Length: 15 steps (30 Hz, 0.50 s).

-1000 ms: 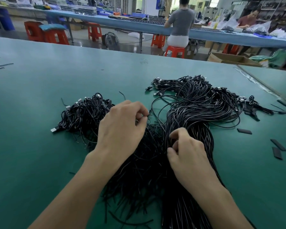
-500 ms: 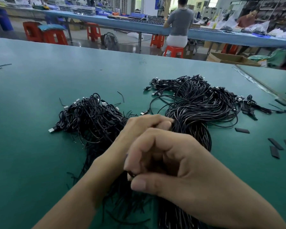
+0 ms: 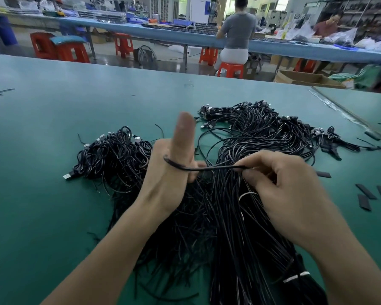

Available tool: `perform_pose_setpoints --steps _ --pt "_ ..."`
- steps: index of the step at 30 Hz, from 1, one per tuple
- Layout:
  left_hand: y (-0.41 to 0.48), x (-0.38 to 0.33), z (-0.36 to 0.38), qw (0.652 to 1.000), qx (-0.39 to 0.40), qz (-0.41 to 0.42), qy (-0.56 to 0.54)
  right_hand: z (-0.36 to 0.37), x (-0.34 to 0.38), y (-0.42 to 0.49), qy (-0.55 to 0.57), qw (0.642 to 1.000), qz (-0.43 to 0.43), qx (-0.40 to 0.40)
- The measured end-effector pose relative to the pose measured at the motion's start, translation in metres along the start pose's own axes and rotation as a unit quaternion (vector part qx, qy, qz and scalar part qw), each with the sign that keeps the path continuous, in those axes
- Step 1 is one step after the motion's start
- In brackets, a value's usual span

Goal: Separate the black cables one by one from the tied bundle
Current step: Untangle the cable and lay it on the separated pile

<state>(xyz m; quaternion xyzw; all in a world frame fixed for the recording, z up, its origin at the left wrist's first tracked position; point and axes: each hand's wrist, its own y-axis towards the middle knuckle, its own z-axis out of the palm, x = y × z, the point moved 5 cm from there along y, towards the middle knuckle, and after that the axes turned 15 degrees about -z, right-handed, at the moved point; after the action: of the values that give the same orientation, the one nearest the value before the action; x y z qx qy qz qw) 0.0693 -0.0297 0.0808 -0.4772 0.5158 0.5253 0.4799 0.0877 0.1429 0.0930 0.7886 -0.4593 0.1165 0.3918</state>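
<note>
Fat bundle of thin black cables (image 3: 235, 227) lying flat, with one strand sitting taut just above it

The bundle's running from the near right, where a white band (image 3: 295, 278) is cinching it tight, up to a messy fan of loops and plug ends at the far right. A single black cable (image 3: 209, 168) is stretching level over it, wrapping round the left hand (image 3: 169, 179) and getting pinched by the right hand (image 3: 288, 194). A smaller loose heap of black cables with silver plugs (image 3: 112, 157) is sitting just to the left.

Left hand (image 3: 167, 179) and right hand (image 3: 290, 194) bare; both forearms bare and uncovered down to the lower frame edge.
</note>
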Motion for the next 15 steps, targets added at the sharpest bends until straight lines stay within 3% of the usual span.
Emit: perform_pose_setpoints --steps 4,7,9,11,15 --pt "-0.008 -0.012 0.001 0.980 -0.072 0.127 0.138 0.014 -0.015 -0.004 0.056 0.994 0.059 0.079" --pt "-0.011 -0.007 0.015 0.976 -0.010 0.128 0.174 0.036 -0.014 -0.011 0.194 0.962 0.094 0.165" --pt "-0.013 -0.003 0.024 0.972 0.034 0.118 0.200 0.047 -0.011 -0.014 0.165 0.962 0.055 0.209" --pt "-0.014 -0.002 0.029 0.969 0.062 0.117 0.210 0.057 -0.009 -0.017 0.066 0.965 0.019 0.253" --pt "-0.017 0.000 0.037 0.968 0.116 0.116 0.191 0.069 -0.008 -0.011 0.053 0.982 0.009 0.181"
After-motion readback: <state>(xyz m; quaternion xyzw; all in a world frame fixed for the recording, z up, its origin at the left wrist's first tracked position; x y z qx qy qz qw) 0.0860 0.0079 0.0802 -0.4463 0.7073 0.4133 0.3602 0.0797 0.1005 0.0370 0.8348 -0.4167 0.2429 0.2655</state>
